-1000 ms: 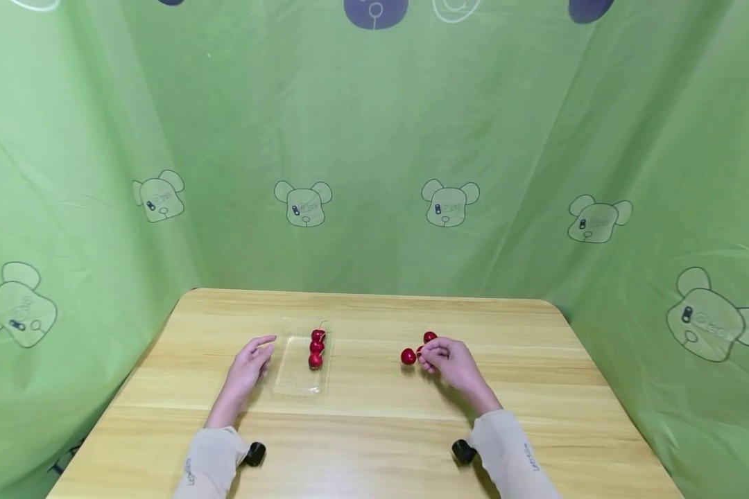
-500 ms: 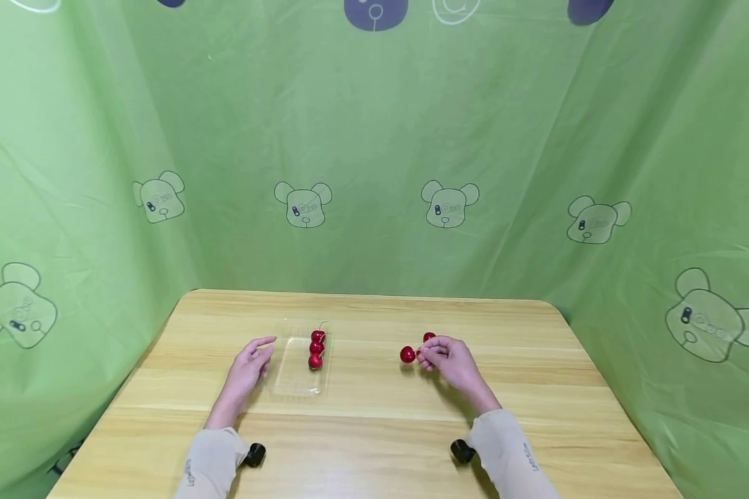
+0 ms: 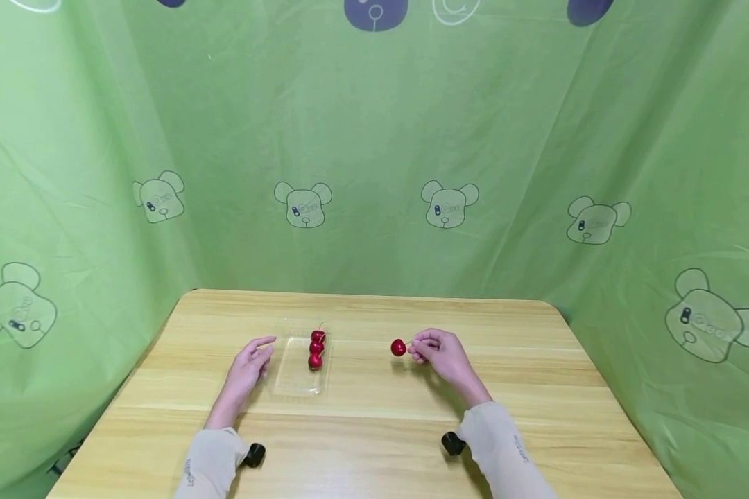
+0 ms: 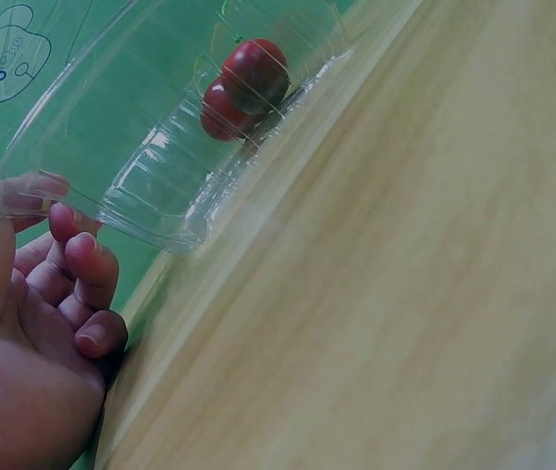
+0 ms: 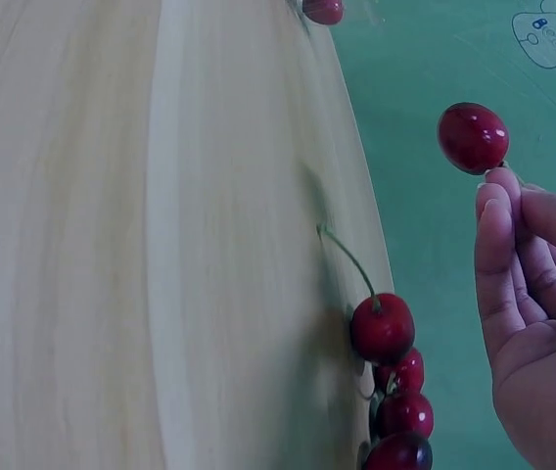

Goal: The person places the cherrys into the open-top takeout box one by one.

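Head view: cherry (image 3: pixel 398 347) above bare table (image 3: pixel 374 416)

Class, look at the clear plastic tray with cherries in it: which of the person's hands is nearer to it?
Left. The left hand rests beside the clear plastic tray, fingers at its edge; the right hand is well off to its right, pinching a cherry.

Bare table (image 3: pixel 374 416) between hands; clear tray (image 3: pixel 296 378) left of centre, loose cherries (image 5: pixel 395 392) right

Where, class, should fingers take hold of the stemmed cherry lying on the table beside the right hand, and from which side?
Pinch the stem of the stemmed cherry: it curves up clear of the table and away from the other cherries, so come from above on that open side.
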Demonstrator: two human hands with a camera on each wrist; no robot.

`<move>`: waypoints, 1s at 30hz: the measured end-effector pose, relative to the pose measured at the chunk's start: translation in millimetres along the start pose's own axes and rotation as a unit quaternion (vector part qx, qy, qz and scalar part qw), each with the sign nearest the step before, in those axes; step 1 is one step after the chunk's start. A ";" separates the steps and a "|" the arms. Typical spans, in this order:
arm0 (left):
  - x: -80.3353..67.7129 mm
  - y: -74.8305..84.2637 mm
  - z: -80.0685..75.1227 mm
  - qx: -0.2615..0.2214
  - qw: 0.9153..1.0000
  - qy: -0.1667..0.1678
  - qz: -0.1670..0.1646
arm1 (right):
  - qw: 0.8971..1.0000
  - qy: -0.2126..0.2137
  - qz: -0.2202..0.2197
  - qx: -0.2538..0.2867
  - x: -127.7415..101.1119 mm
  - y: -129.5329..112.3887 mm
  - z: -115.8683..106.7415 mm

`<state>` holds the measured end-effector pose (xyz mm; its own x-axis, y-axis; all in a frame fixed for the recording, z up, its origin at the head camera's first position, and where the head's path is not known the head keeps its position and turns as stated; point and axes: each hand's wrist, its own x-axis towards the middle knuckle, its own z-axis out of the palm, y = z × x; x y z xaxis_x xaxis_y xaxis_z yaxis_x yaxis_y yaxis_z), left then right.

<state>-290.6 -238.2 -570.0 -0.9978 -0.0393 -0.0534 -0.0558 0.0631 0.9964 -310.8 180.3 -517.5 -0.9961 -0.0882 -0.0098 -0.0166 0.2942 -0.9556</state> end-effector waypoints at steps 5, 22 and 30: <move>0.0 0.1 0.0 -0.001 1.000 0.002 0.001 | 1.000 -0.008 0.000 0.002 2.0 -5.5 4.7; 0.1 0.1 -1.2 0.000 1.000 0.000 0.000 | 0.999 -0.028 -0.016 -0.001 10.8 -28.6 25.9; 0.6 -0.1 -0.4 -0.005 1.000 -0.001 -0.003 | 0.999 -0.035 -0.016 0.016 14.1 -34.9 40.8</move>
<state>-291.2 -238.6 -570.1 -0.9975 -0.0377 -0.0604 -0.0623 0.0529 0.9967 -320.7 130.0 -496.3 -0.9864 -0.1646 0.0017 -0.0451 0.2604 -0.9644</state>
